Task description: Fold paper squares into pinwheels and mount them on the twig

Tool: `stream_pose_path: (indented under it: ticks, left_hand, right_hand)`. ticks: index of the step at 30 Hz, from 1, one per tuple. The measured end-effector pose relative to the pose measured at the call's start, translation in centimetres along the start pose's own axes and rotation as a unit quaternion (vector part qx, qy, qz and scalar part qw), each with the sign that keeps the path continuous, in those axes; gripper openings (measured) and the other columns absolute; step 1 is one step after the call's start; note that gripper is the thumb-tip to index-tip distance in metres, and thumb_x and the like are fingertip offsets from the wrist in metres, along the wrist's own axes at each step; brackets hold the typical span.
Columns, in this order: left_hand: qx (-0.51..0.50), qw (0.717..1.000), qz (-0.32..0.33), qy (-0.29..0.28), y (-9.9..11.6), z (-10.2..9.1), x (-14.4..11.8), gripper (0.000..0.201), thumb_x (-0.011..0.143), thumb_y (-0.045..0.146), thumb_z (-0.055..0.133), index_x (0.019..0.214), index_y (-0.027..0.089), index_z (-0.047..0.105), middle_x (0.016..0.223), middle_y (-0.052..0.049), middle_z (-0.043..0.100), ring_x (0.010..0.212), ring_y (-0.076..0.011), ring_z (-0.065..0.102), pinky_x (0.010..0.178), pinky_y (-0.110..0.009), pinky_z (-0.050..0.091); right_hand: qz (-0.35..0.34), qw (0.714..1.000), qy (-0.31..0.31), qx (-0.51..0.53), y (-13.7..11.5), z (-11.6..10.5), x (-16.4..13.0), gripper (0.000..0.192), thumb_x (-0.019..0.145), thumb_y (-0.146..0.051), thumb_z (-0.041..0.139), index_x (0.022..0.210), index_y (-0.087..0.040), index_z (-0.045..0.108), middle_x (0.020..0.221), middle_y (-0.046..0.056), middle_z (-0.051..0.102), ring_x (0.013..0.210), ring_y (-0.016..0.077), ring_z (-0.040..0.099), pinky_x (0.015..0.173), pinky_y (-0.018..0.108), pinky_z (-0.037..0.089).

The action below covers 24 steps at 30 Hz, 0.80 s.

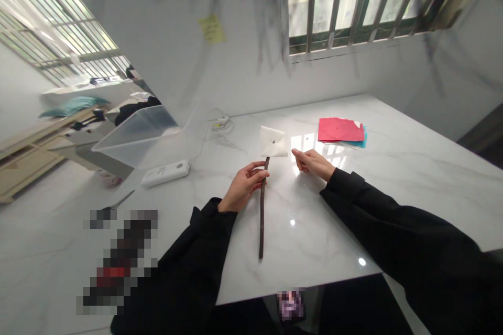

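Observation:
A white paper pinwheel (272, 142) with a dark dot at its middle sits at the top of a thin dark brown stick (262, 220). My left hand (247, 184) is closed round the stick's upper part, just below the white paper. My right hand (312, 163) hovers right of the paper, apart from it. Its fingers are curled, the foremost one pointing left toward the pinwheel, and nothing shows in them.
Red, blue and white paper sheets (341, 131) lie in a pile at the back right of the marble-patterned table (314, 241). To the left are a white device (165, 173), a clear plastic bin (137, 136), scissors (120, 201) and blurred-out items. A cable (222, 124) lies by the wall.

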<state>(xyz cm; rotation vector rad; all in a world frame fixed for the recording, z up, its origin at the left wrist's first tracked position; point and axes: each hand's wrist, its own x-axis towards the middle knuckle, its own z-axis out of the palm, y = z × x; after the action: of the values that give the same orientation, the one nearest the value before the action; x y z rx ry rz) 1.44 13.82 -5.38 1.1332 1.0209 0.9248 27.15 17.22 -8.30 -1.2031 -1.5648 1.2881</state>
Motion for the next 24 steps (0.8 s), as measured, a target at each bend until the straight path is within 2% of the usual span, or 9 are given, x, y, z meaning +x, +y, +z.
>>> stream_pose_path:
  ticks: [3,7,9,11,13,15,19,22,24]
  left_hand:
    - [0.0,1.0,0.0,-0.002,-0.1,-0.1,0.1,0.053,0.071,0.037,0.092,0.115,0.018,0.07,0.092,-0.003,0.071,0.074,-0.0114,0.062,0.075,-0.027,0.049]
    - [0.003,1.0,0.002,0.0,-0.1,0.0,0.1,0.052,0.071,0.037,0.091,0.114,0.018,0.07,0.093,-0.003,0.071,0.074,-0.0113,0.062,0.075,-0.027,0.049]
    - [0.005,1.0,0.005,0.002,-0.1,0.0,0.0,0.052,0.071,0.038,0.091,0.114,0.018,0.07,0.093,-0.004,0.071,0.075,-0.0117,0.062,0.075,-0.027,0.05]
    - [0.006,1.0,0.008,0.002,-0.1,0.0,0.0,0.053,0.071,0.038,0.091,0.115,0.018,0.07,0.093,-0.004,0.071,0.075,-0.012,0.062,0.075,-0.027,0.05]
    - [0.009,1.0,0.008,0.002,-0.1,0.0,0.0,0.054,0.071,0.039,0.091,0.116,0.018,0.07,0.093,-0.004,0.071,0.075,-0.0121,0.061,0.075,-0.027,0.05]
    - [0.011,1.0,0.006,0.003,0.0,0.0,0.0,0.053,0.071,0.038,0.091,0.116,0.019,0.071,0.093,-0.003,0.071,0.075,-0.0121,0.061,0.075,-0.027,0.05]
    - [0.008,1.0,0.005,0.003,0.0,0.0,0.0,0.051,0.072,0.037,0.09,0.115,0.019,0.071,0.093,-0.003,0.07,0.076,-0.0118,0.061,0.076,-0.027,0.05]
    - [0.008,1.0,0.0,0.002,-0.1,0.0,0.0,0.051,0.072,0.038,0.09,0.115,0.019,0.07,0.093,-0.002,0.07,0.074,-0.0111,0.061,0.075,-0.026,0.049]
    - [0.014,1.0,-0.003,-0.001,0.0,0.0,0.0,0.052,0.072,0.038,0.09,0.116,0.019,0.071,0.093,-0.002,0.071,0.075,-0.0112,0.061,0.075,-0.026,0.048]
  right_hand:
    - [0.001,0.999,0.042,0.016,0.6,-0.2,0.4,0.071,0.084,-0.085,0.055,0.062,-0.018,0.063,0.046,-0.004,0.038,0.046,0.0104,0.033,0.052,0.029,0.027]
    - [-0.001,0.995,0.094,0.032,0.6,-0.4,0.4,0.066,0.085,-0.077,0.064,0.105,-0.015,0.072,0.051,-0.006,0.046,0.047,0.0108,0.036,0.052,0.027,0.029]
    - [0.004,0.996,0.073,0.046,0.2,-0.2,0.1,0.067,0.084,-0.075,0.065,0.115,-0.015,0.071,0.053,-0.005,0.049,0.048,0.011,0.037,0.051,0.026,0.03]
    - [0.006,0.999,0.006,0.04,-0.3,0.1,-0.3,0.067,0.086,-0.078,0.06,0.099,-0.014,0.075,0.05,-0.005,0.047,0.047,0.0104,0.036,0.051,0.027,0.03]
    - [0.005,0.999,-0.049,0.012,-0.7,0.5,-0.6,0.072,0.086,-0.083,0.055,0.07,-0.015,0.071,0.046,-0.003,0.042,0.046,0.0096,0.034,0.051,0.027,0.03]
    - [0.01,0.998,-0.053,-0.007,-0.8,0.8,-0.6,0.074,0.083,-0.086,0.055,0.056,-0.017,0.063,0.044,-0.003,0.039,0.046,0.0092,0.033,0.051,0.028,0.028]
    - [0.005,1.0,0.006,0.006,-0.6,0.7,-0.5,0.065,0.08,-0.08,0.062,0.069,-0.017,0.066,0.05,-0.004,0.042,0.048,0.0095,0.034,0.052,0.027,0.026]
    - [-0.011,0.997,0.079,0.017,-0.4,0.2,-0.3,0.052,0.078,-0.067,0.073,0.093,-0.018,0.068,0.054,-0.007,0.045,0.052,0.011,0.037,0.053,0.027,0.028]
    - [-0.017,0.991,0.128,0.025,-0.3,-0.1,-0.3,0.057,0.076,-0.058,0.077,0.115,-0.018,0.067,0.054,-0.01,0.042,0.053,0.012,0.037,0.054,0.027,0.029]
